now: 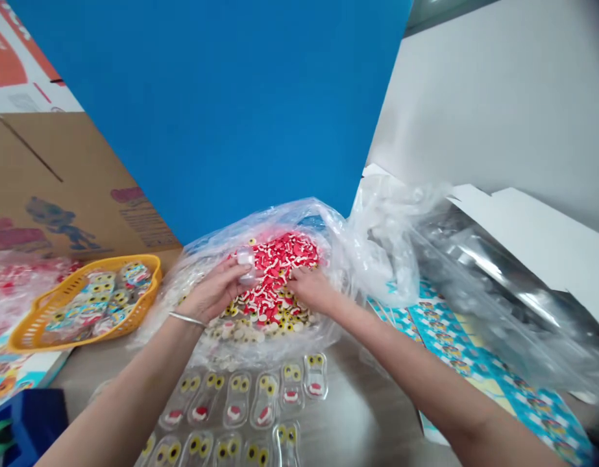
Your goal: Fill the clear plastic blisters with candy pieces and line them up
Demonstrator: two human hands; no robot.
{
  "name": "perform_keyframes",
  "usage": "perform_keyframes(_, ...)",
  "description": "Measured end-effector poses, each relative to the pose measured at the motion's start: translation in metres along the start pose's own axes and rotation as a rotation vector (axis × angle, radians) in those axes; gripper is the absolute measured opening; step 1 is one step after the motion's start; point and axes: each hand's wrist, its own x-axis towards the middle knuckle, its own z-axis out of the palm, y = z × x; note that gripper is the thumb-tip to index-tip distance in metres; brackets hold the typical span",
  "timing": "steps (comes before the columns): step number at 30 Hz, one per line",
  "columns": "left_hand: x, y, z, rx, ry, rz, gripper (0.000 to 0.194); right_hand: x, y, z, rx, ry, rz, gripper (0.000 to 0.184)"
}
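My left hand (224,283), a metal bangle on its wrist, holds a small clear plastic case (246,259) over an open clear plastic bag (202,347). Inside that bag lies a heap of small red-and-white mouth-shaped pieces (282,250), with yellow-and-black eye pieces (292,318) along its near side. My right hand (309,285) reaches into the heap with its fingers closed; what is between the fingertips is hidden. In front of the bag, rows of clear cases (239,399) lie on the table, the far ones holding eyes and a mouth, the near ones showing eyes.
A yellow basket (24,340) of packed pieces stands at left beside a cardboard box (80,149). A blue panel (231,110) rises behind the bag. Printed blue card sheets (448,331) and silvery plastic film (494,266) lie at right. A dark blue object (41,418) sits at near left.
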Motion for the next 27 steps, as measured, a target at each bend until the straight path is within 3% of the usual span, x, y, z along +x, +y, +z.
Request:
perform_keyframes(4, -0.006, -0.026, 0.013, 0.009, -0.024, -0.079, 0.023, -0.031, 0.043, 0.004, 0.072, -0.023, 0.085, 0.037)
perform_keyframes(7, -0.015, -0.047, 0.025, 0.008, -0.047, -0.143, 0.023, -0.024, 0.063, 0.006, 0.156, -0.003, 0.135, 0.043)
perform_keyframes(11, -0.033, -0.072, 0.035, -0.030, -0.050, -0.190, 0.024, -0.013, 0.068, 0.006, 0.243, 0.038, 0.156, 0.044)
perform_keyframes(18, -0.062, -0.107, 0.062, -0.177, -0.048, -0.217, 0.041, -0.048, 0.029, -0.008, 0.418, 0.209, 0.185, 0.029)
perform_keyframes(20, -0.068, -0.115, 0.074, -0.188, -0.051, -0.191, 0.044, -0.067, 0.008, -0.011, 0.612, 0.231, 0.195, 0.023)
perform_keyframes(24, -0.079, -0.130, 0.095, -0.135, -0.064, -0.113, 0.043, -0.109, -0.031, -0.010, 1.225, 0.200, 0.247, 0.013)
perform_keyframes(27, -0.090, -0.139, 0.108, -0.089, -0.088, -0.102, 0.040, -0.138, -0.043, -0.005, 1.391, 0.249, 0.340, 0.015)
